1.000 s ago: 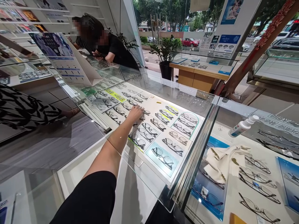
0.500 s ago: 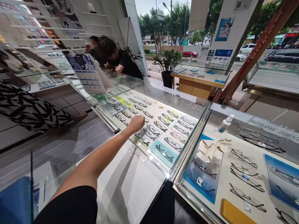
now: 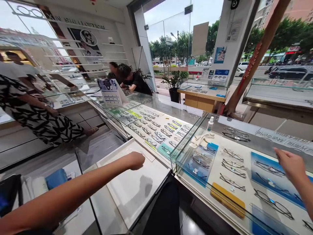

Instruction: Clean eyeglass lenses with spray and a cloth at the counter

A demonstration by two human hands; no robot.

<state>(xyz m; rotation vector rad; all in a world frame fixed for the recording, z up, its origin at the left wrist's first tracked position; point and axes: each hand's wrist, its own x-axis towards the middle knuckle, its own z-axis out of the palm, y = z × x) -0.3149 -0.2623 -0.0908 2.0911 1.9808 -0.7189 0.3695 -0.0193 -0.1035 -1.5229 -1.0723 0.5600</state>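
My left hand (image 3: 136,160), its fingers curled closed, is above a white pull-out tray (image 3: 127,192) behind the middle glass case. The hand's shadow falls on the tray. Whatever it may hold is hidden. On the right, my right hand (image 3: 292,164) hovers over the nearer glass case with fingers pressed together; I cannot make out anything in them. Below and beside it lie eyeglasses (image 3: 272,202) and a blue display card (image 3: 256,174) with more frames. Rows of eyeglasses (image 3: 154,125) fill the middle case.
A spray bottle (image 3: 210,124) and a beige cloth (image 3: 201,140) rest on the right case, which holds a yellow glasses case (image 3: 227,199). A calendar (image 3: 111,93) stands on the far counter, near a bending person (image 3: 137,81). Another person in a patterned skirt (image 3: 56,127) is at left.
My left hand has drawn back from over the eyeglasses to above the white tray. My right hand has come into view at right. The view has tilted up and shifted.
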